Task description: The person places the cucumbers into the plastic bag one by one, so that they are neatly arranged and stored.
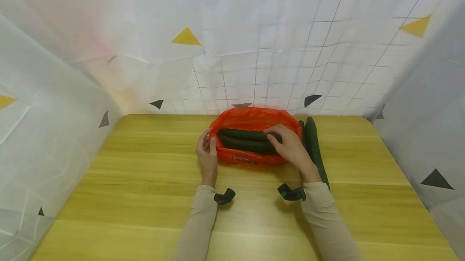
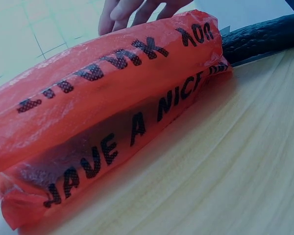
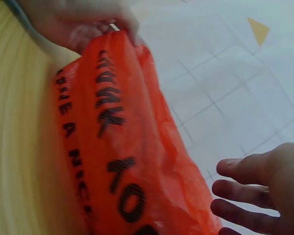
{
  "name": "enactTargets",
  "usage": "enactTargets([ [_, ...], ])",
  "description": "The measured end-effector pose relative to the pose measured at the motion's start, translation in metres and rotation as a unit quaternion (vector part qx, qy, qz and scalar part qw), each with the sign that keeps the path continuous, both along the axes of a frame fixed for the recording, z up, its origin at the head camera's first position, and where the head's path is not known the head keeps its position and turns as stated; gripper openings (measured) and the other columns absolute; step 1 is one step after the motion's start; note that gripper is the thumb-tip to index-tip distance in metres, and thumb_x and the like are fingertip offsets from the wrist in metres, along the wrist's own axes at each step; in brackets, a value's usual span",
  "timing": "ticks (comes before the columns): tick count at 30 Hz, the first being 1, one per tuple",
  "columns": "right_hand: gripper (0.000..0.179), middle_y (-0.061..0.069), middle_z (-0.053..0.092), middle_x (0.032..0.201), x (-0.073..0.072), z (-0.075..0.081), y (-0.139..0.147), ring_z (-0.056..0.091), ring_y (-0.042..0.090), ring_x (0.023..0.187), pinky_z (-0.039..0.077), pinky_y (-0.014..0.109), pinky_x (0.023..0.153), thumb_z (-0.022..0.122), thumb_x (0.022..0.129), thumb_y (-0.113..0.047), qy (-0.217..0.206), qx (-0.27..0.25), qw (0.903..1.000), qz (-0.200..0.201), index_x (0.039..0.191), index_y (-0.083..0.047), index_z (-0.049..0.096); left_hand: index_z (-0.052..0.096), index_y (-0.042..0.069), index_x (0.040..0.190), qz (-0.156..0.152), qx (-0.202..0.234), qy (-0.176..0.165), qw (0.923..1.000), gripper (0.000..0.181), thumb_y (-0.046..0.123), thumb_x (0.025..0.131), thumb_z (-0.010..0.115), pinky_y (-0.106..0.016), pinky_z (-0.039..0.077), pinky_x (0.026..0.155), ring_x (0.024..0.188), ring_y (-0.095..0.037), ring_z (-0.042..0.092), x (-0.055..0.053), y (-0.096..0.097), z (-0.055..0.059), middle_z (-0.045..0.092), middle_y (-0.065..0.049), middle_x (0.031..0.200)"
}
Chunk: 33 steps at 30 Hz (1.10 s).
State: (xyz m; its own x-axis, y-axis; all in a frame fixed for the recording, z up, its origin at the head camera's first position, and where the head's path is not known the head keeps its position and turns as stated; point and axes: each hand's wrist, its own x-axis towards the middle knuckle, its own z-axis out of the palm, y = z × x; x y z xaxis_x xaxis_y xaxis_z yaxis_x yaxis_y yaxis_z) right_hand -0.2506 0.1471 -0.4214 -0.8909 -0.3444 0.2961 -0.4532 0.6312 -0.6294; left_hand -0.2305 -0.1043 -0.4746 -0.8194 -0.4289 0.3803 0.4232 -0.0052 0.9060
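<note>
White sheets [image 1: 239, 15] with thin dark lines and yellow and black shapes stand behind and beside a yellow wooden bench [image 1: 145, 196].

In the head view, a red bag [image 1: 225, 155] lies on the bench, in the middle of the frame, with its mouth facing up. Two long green cucumbers [image 1: 243, 145] lie side by side in it. The left hand [image 1: 208, 160] is at the bag's left end. Its grip is narrow, pinching the red edge between thumb and fingers. The right hand [image 1: 290, 148] is over the right part of the bag, with bent fingers and a loose, part-wide grip. I can't tell if its fingertips touch a cucumber. Two more cucumbers [image 1: 316, 148] lie on the bench just right of the bag, partly behind that arm. Both arms have light sleeves [image 1: 327, 208] and a small black thing [image 1: 224, 196] at each wrist.

In the left wrist view, the bag stretches from lower left to upper right, with big black letters [image 2: 137, 125] saying "HAVE A NICE". The right hand's fingers show at the top, behind the bag. A cucumber pokes out past it at upper right.

In the right wrist view, the left hand pinches the bag at upper left. The right hand is at lower right, fingers spread, apart from the bag.
</note>
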Motion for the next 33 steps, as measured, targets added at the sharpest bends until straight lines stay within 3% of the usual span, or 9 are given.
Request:
enactTargets([
  [6,0.022,0.009,0.063,0.112,-0.002,0.003,0.012,0.059,0.026,0.105,0.046,0.047,0.094,0.057,0.094,-0.015,0.022,-0.017,0.9996,-0.002,0.114,-0.009,0.064,0.058,-0.007,0.122,-0.002,0.001,0.006,1.0,0.032,0.002,0.092,0.057,-0.013,0.046,0.07,0.08,-0.009,0.056,0.0,0.001,-0.001,0.061,-0.029,0.104],
  [15,0.027,0.012,0.064,0.115,-0.003,0.006,0.038,0.06,0.026,0.105,0.048,0.046,0.092,0.057,0.094,-0.016,0.01,-0.058,0.9972,-0.046,0.119,-0.007,0.061,0.057,-0.007,0.122,-0.002,0.0,0.007,1.0,0.032,0.001,0.091,0.057,-0.013,0.047,0.073,0.083,-0.01,0.056,0.0,0.001,-0.003,0.06,-0.029,0.109],
  [21,0.027,0.013,0.065,0.114,-0.005,0.005,0.057,0.06,0.023,0.101,0.045,0.016,0.086,0.056,0.094,-0.016,0.008,-0.079,0.9942,-0.072,0.12,-0.008,0.06,0.057,-0.007,0.122,-0.004,-0.002,0.002,1.0,0.032,0.002,0.092,0.057,-0.013,0.048,0.075,0.085,-0.01,0.056,0.0,0.0,-0.003,0.06,-0.028,0.112],
  [23,0.028,0.013,0.064,0.115,-0.005,0.005,0.062,0.06,0.023,0.102,0.043,0.013,0.086,0.056,0.095,-0.016,0.004,-0.084,0.9936,-0.076,0.121,-0.008,0.06,0.057,-0.007,0.122,-0.005,-0.002,0.002,1.0,0.032,0.002,0.092,0.057,-0.013,0.048,0.075,0.085,-0.01,0.056,0.0,0.0,-0.003,0.06,-0.028,0.113],
  [29,0.031,0.016,0.062,0.119,-0.005,0.007,0.07,0.058,0.027,0.108,0.046,0.045,0.096,0.054,0.096,-0.018,-0.016,-0.086,0.9926,-0.084,0.123,-0.004,0.058,0.058,-0.007,0.122,-0.007,0.003,-0.002,1.0,0.032,0.002,0.091,0.057,-0.013,0.047,0.073,0.084,-0.01,0.056,0.0,0.0,-0.002,0.06,-0.029,0.112],
  [33,0.032,0.018,0.062,0.118,-0.004,0.008,0.075,0.057,0.031,0.109,0.043,0.052,0.096,0.053,0.096,-0.019,-0.019,-0.085,0.9921,-0.091,0.123,-0.003,0.057,0.058,-0.007,0.122,-0.005,0.002,-0.006,1.0,0.032,0.002,0.091,0.057,-0.013,0.047,0.071,0.081,-0.008,0.055,0.0,0.0,-0.001,0.06,-0.028,0.109],
])
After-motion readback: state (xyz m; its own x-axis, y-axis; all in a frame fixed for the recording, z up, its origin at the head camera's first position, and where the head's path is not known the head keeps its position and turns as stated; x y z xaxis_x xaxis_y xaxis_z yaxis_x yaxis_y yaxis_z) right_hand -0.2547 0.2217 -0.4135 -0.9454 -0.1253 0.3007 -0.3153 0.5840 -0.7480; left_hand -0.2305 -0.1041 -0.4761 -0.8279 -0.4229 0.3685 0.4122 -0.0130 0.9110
